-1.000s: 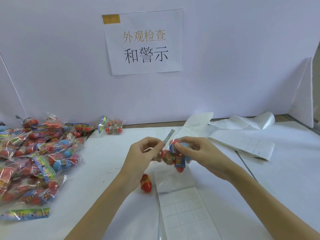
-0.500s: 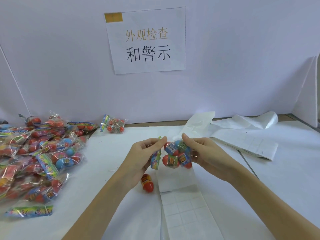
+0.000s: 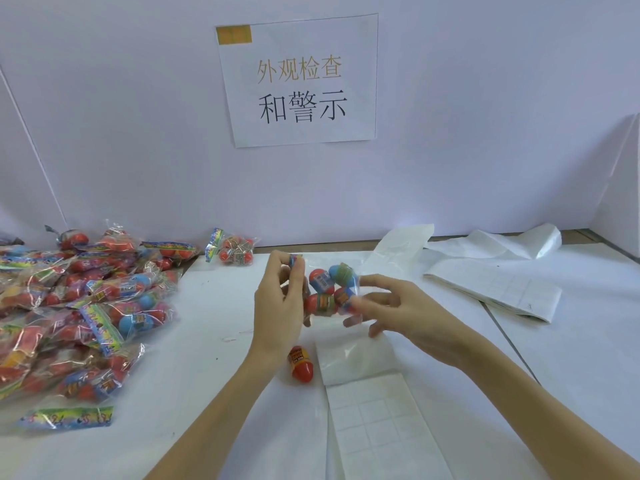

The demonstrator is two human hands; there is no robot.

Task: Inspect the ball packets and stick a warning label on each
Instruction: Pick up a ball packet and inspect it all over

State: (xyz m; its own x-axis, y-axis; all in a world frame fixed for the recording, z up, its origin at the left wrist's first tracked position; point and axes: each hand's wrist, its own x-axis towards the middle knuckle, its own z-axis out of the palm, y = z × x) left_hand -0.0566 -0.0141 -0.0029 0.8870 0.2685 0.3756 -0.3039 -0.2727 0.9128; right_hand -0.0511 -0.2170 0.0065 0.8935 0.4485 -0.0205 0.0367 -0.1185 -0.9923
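Ball packet point(image 3: 329, 291), a clear bag with red and blue balls inside, is held up above the white table point(image 3: 214, 306), between the two hands. The left hand point(image 3: 277, 306) pinches the bag's printed header strip at its left end, thumb and fingers curled around it near the top. The right hand point(image 3: 398, 306) is at the packet's right side with its fingers spread and only loosely bent; the fingertips point(image 3: 353, 304) touch or nearly touch the plastic, and I cannot tell whether they grip it. The balls carry small printed wrappers whose lettering is too blurred to read.

Below the hands, a single loose red ball point(image 3: 302, 365) with a yellow printed band lies on the table, just beside a label sheet point(image 3: 377, 420) divided into white squares. A second stack of label sheets point(image 3: 495, 292) lies to the right, with crumpled backing paper point(image 3: 502, 242) behind it. A big pile of packets point(image 3: 69, 306) fills the left of the table, and one separate packet point(image 3: 235, 252) rests near the back wall. A paper sign point(image 3: 299, 81) on the wall reads "外观检查" in orange and "和警示" in black, with an orange patch in its top left corner.
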